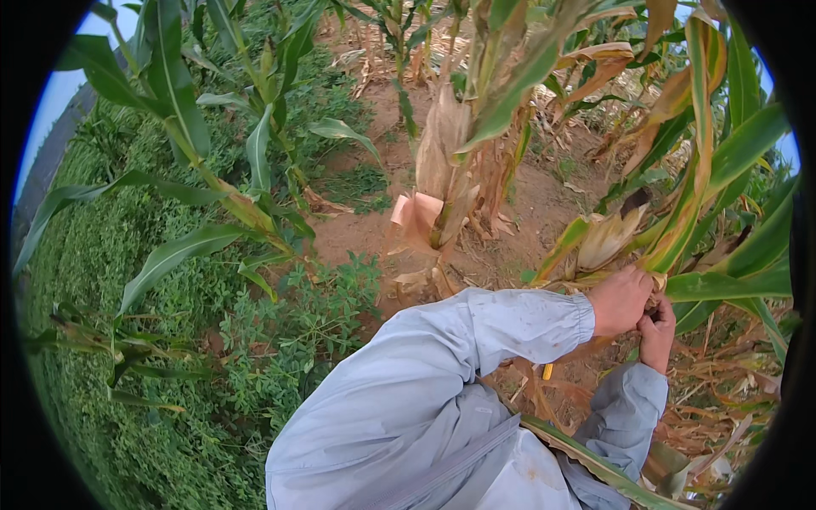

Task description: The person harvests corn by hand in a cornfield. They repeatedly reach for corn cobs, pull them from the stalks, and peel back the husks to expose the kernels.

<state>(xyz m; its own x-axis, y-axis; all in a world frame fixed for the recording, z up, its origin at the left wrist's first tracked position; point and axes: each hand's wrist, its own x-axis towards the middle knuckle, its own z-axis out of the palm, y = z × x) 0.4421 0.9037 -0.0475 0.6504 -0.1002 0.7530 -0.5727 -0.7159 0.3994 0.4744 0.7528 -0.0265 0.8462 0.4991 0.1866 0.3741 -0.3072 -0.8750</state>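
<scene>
At the right of the head view, my left hand (619, 302) and my right hand (656, 333) meet at a corn plant, fingers closed around a brownish piece of the plant (653, 298), perhaps husk or stalk; my fingers hide most of it. Just above my left hand, a corn ear in pale dry husk (605, 239) with a dark tip leans to the upper right. Yellow-green corn leaves (688, 191) rise beside it. Another ear in dry tan husk (440, 137) hangs on a stalk near the top middle.
Green corn plants (236, 207) stand at left over dense low greenery (159, 440). Reddish bare soil (357, 239) runs between the rows. A long leaf (586, 456) crosses before my body. Something yellow, perhaps an exposed cob (547, 371), shows below my left sleeve. Dry leaves litter the lower right.
</scene>
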